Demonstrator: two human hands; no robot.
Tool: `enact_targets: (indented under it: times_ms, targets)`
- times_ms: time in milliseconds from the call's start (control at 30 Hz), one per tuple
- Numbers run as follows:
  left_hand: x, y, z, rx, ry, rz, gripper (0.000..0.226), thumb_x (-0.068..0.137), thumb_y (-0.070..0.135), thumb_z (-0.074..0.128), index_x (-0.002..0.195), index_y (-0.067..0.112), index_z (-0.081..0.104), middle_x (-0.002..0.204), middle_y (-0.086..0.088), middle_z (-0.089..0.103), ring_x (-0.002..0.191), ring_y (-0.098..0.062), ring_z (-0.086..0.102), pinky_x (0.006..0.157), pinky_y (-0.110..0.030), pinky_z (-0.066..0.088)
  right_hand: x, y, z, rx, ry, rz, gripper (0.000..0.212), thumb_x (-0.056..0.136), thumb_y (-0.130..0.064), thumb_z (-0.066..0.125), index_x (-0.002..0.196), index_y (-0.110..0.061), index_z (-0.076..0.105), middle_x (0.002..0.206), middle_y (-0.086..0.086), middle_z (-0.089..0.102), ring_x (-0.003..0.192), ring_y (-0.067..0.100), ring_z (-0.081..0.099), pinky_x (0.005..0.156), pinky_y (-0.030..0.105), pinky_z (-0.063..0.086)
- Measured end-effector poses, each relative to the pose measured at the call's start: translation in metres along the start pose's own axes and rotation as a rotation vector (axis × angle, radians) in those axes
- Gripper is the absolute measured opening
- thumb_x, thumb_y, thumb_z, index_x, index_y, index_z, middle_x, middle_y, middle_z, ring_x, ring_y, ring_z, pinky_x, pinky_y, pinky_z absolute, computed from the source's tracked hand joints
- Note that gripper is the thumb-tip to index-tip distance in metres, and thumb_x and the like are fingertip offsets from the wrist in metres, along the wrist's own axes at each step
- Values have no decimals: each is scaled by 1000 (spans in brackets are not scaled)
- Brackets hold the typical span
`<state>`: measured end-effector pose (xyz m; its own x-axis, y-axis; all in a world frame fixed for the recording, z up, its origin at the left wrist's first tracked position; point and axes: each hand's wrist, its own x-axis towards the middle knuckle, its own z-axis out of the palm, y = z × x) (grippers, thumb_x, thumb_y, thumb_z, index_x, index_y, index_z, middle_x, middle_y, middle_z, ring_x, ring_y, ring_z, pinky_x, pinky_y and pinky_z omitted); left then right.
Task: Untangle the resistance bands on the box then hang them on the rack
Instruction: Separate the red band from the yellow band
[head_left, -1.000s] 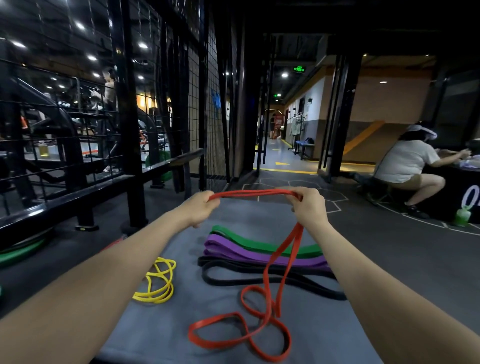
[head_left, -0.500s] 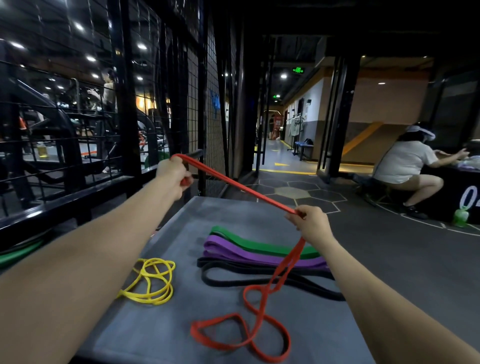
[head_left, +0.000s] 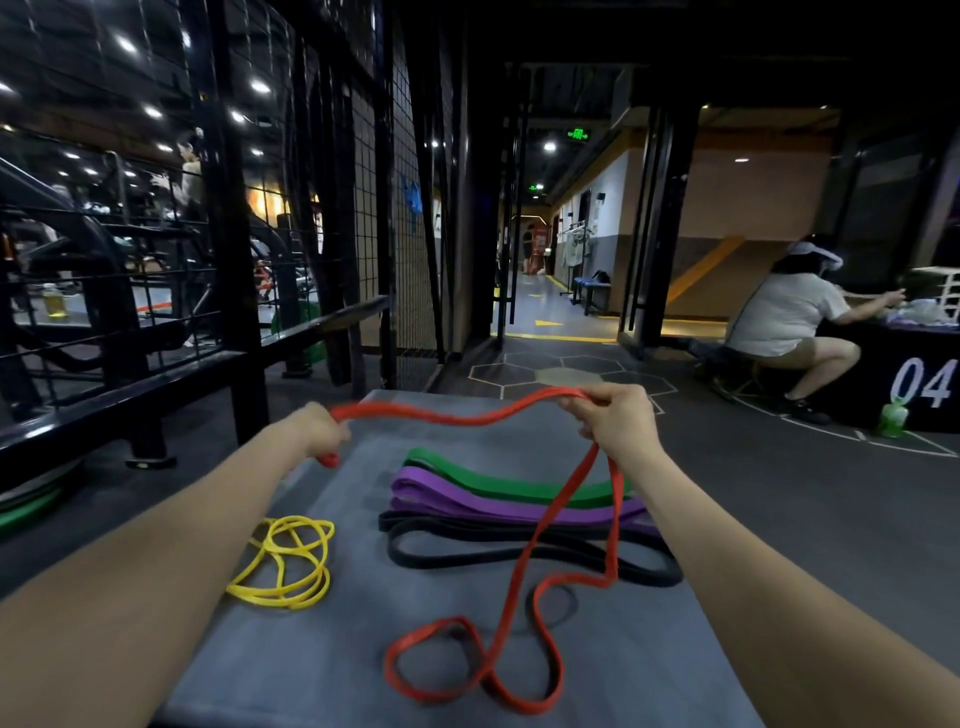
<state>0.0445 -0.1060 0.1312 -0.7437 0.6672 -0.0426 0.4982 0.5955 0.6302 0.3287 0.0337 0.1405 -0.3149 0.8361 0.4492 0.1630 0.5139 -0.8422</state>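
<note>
A red resistance band (head_left: 524, 561) runs slack between my two hands above the grey box (head_left: 332, 649). My left hand (head_left: 324, 430) grips one end of it, and my right hand (head_left: 618, 418) grips it further along. From my right hand two strands drop to the box and end in twisted loops near the front. A yellow band (head_left: 285, 564) lies coiled on the box's left side. Green (head_left: 493, 480), purple (head_left: 467, 501) and black (head_left: 467, 558) bands lie stacked in the middle. The black rack (head_left: 228, 208) stands at the left.
A low black rail (head_left: 130, 395) runs along the left beside the box. A person sits at the right by a black box marked 04 (head_left: 924, 384), with a green bottle (head_left: 891, 418) on the floor. A corridor opens straight ahead.
My left hand came down from its raised position toward the box, and my right hand rose a little. The red band between them went from taut to slack and wavy.
</note>
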Motion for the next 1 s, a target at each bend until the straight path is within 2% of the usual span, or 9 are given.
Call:
enact_targets:
  times_ms: [67, 100, 167, 233, 367, 533, 700, 867, 1000]
  targets:
    - [-15, 7, 7, 417, -196, 53, 28, 80, 32, 69, 85, 6, 60, 100, -17, 70, 74, -18, 58, 60, -24, 46, 1, -7, 5, -93, -73, -51, 10, 81, -16, 70, 89, -13, 75, 71, 1, 67, 61, 9, 54, 59, 23, 51]
    - [-20, 14, 14, 442, -251, 116, 47, 76, 40, 72, 105, 6, 59, 120, -13, 62, 97, -21, 59, 78, -27, 48, 1, -12, 8, -149, -113, -87, 10, 80, -16, 71, 89, -13, 75, 69, 0, 66, 57, 6, 51, 59, 21, 49]
    - [-35, 41, 26, 138, -311, 292, 70, 77, 38, 73, 134, 9, 42, 138, -7, 44, 126, -23, 44, 104, -33, 38, 1, -21, 17, -264, -192, -176, 10, 79, -15, 72, 88, -12, 76, 68, -3, 65, 50, 0, 49, 54, 11, 42]
    - [-51, 71, 38, -216, -404, 431, 67, 79, 22, 73, 136, 11, 38, 137, -9, 45, 127, -20, 44, 110, -34, 33, -1, -29, 27, -352, -255, -254, 13, 77, -15, 73, 89, -13, 76, 72, 0, 68, 53, -1, 52, 53, 8, 39]
    - [-60, 94, 48, -402, -553, 509, 38, 81, 14, 70, 112, 12, 48, 101, -5, 64, 97, -16, 61, 93, -30, 46, -5, -40, 36, -361, -267, -322, 13, 78, -13, 71, 90, -14, 76, 77, 9, 71, 64, 11, 55, 60, 22, 45]
    - [-68, 98, 43, -378, -549, 532, 4, 96, 10, 48, 93, 13, 48, 68, 1, 38, 58, -9, 39, 58, -18, 42, -2, -37, 28, -371, -303, -303, 13, 77, -19, 74, 87, -12, 75, 62, -6, 58, 52, 1, 45, 49, 9, 35]
    - [-71, 117, 30, -96, -447, 626, 10, 96, 18, 49, 89, 16, 56, 63, 2, 33, 58, -10, 30, 53, -20, 28, 1, -25, 18, -217, -264, -178, 27, 69, -24, 81, 84, -10, 63, 74, 5, 64, 62, 11, 53, 61, 28, 44]
    - [-66, 114, 1, -222, -301, 606, 9, 92, 12, 54, 86, 15, 59, 65, 4, 44, 59, -8, 36, 53, -20, 30, -1, -25, 17, -168, -317, -152, 22, 76, -22, 75, 76, -2, 66, 60, -2, 52, 52, 4, 44, 53, 18, 36]
    - [-61, 110, -26, -330, -196, 557, 15, 93, 11, 52, 80, 17, 57, 65, 3, 43, 58, -9, 34, 54, -23, 28, 3, -29, 1, -45, -277, -148, 11, 78, -15, 73, 70, -13, 66, 57, -5, 53, 42, -5, 45, 46, 7, 33]
